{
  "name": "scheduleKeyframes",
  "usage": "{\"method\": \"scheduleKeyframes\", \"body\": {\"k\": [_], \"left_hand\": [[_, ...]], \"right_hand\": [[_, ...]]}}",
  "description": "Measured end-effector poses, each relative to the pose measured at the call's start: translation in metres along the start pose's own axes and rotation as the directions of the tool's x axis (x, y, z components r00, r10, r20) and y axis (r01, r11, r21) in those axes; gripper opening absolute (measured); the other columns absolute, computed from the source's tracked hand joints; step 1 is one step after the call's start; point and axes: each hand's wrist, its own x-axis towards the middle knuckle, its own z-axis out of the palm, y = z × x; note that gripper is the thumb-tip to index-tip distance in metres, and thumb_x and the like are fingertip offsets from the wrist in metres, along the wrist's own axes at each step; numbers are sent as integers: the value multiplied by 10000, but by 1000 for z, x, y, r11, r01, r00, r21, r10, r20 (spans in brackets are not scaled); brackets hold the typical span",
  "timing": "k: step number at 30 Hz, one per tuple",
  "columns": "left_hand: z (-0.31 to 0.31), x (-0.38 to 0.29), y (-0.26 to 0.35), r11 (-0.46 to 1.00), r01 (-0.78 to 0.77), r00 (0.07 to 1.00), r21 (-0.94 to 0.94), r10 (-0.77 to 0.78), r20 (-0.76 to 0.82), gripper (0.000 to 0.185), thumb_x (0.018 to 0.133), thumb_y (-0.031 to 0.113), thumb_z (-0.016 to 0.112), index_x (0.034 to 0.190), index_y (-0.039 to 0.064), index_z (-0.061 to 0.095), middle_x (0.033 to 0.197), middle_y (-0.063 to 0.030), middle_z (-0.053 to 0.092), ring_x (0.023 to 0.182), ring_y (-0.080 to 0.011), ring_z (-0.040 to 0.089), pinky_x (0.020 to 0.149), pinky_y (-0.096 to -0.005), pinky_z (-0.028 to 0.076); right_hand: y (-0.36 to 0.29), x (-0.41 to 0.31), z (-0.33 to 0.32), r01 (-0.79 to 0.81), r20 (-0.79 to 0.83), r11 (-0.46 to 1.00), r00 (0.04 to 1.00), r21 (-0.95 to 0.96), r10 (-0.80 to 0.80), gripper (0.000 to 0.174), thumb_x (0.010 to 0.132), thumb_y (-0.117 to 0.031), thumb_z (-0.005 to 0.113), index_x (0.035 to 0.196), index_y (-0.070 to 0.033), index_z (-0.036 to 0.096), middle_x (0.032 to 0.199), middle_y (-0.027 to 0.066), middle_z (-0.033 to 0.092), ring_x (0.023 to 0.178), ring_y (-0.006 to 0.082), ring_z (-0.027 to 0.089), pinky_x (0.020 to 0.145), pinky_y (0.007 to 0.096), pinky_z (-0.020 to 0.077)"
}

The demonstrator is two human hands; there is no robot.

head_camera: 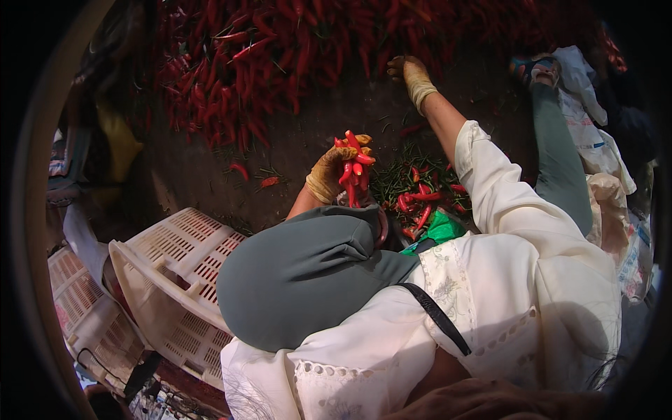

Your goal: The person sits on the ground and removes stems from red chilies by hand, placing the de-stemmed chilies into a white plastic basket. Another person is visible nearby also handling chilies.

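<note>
My left hand (328, 170), in a stained yellowish glove, grips a bunch of red chili peppers (354, 176) above my bent knee. Their ends stick out at different angles. My right hand (407, 71), gloved the same way, is farther out at the near edge of a large heap of red chili peppers (236, 73). Its fingers look curled, and whether anything is in them is hidden. Between my legs lies a small pile of green stems (391, 178) with several loose red peppers (422, 197) on it, beside a bright green piece of material (446, 227).
Light plastic crates (181, 236) with slotted sides stand at the left, one tipped over. Pale woven sacks (583, 131) lie along my outstretched leg at the right. A few stray peppers (239, 169) and stems are scattered on the dark ground. A yellow item (118, 142) is at the upper left.
</note>
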Motion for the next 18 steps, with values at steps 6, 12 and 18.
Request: {"method": "scheduleKeyframes", "body": {"k": [6,12,18], "left_hand": [[-9,-1,0,985,-170,979,42,174,-110,390,788,58,643,1163,-13,563,1067,-160,640,988,-334,645,884,-426,533],[-22,19,19,970,-231,956,77,241,-169,328,860,170,693,1147,49,586,1057,-145,658,943,-271,663,872,-417,536],[-13,31,17,880,-197,959,432,265,-104,324,833,191,724,1092,37,606,997,-119,670,869,-221,661,760,-347,550]], "right_hand": [[-40,58,27,28,-157,681,965,-732,-208,610,797,-591,602,932,-1,680,809,113,682,707,222,636,653,377,469],[-30,-74,11,185,90,630,980,-754,-180,427,898,-417,571,1021,-12,630,1052,260,635,1020,428,589,874,447,466],[-1,-191,6,699,692,-17,712,-715,120,254,901,-292,558,979,-66,643,936,155,653,936,349,624,808,444,490]]}}
